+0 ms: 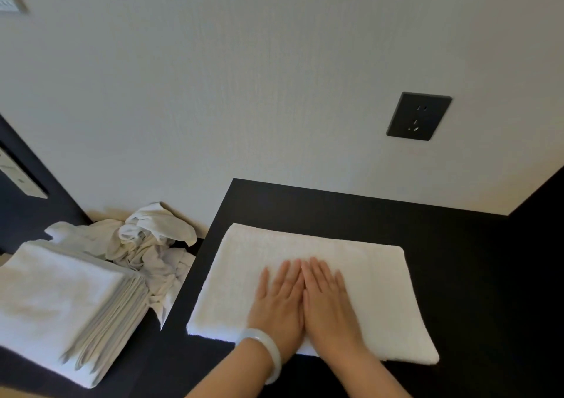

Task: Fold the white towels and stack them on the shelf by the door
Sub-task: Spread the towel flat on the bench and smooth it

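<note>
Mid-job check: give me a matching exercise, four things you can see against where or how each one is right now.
Things:
1. towel on the dark table
2. stack of folded towels
3. crumpled towels
4. black wall socket

Places or states:
A. loose heap, unfolded
B. mounted above the table's far edge
C. lying flat under the left hand and right hand
D. neat pile at far left

Pairs: 1-C, 2-D, 3-A, 4-B.

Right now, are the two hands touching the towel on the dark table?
Touching. The head view shows the left hand and right hand lying flat, fingers straight, on the towel.
</note>
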`<state>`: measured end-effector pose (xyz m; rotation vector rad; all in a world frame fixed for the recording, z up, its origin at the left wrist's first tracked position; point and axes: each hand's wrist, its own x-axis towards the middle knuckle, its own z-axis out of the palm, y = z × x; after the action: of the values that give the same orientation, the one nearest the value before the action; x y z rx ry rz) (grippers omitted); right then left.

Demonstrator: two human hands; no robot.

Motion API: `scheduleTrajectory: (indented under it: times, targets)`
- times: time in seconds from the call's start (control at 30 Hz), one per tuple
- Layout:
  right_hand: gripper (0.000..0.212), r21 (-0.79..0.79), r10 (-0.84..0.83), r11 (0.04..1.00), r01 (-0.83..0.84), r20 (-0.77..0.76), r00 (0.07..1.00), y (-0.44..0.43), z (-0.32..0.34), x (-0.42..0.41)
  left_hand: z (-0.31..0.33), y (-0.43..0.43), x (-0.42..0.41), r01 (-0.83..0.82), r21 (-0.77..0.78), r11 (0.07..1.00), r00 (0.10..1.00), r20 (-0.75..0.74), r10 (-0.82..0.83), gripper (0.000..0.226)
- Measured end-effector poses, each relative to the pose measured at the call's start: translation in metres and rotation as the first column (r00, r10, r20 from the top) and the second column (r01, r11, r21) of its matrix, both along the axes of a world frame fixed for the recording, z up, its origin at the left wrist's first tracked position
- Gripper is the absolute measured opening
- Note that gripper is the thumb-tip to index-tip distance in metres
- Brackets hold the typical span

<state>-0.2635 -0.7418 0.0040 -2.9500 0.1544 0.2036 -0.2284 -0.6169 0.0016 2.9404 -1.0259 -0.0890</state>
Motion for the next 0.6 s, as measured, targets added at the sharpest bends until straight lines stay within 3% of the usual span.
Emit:
scheduleTrajectory:
  times: [0.13, 0.33, 0.5, 0.6]
  targets:
    - [0.058, 0.046, -0.113, 0.993, 0.109, 0.077, 0.991, -0.038, -0.001, -0.026, -0.013, 0.054, 0.004, -0.16, -0.001, 0.987, 0.987, -0.013, 0.16, 0.058]
    - [0.062, -0.029, -0.291, 0.957, 0.29, -0.042, 0.956, -0.085, 0.007, -0.057, -0.013, 0.099, 0.006, -0.305, -0.068, 0.95, 0.95, -0.095, 0.298, 0.066]
    - [0.069, 0.15, -0.384, 0.903, 0.403, -0.138, 0.913, -0.11, 0.011, -0.065, -0.002, 0.108, 0.009, -0.432, -0.095, 0.897, 0.882, -0.253, 0.398, 0.064]
    - [0.069, 0.325, -0.533, 0.767, 0.554, -0.16, 0.831, -0.115, 0.028, -0.06, 0.018, 0.102, 0.019, -0.584, -0.193, 0.788, 0.79, -0.36, 0.497, 0.058]
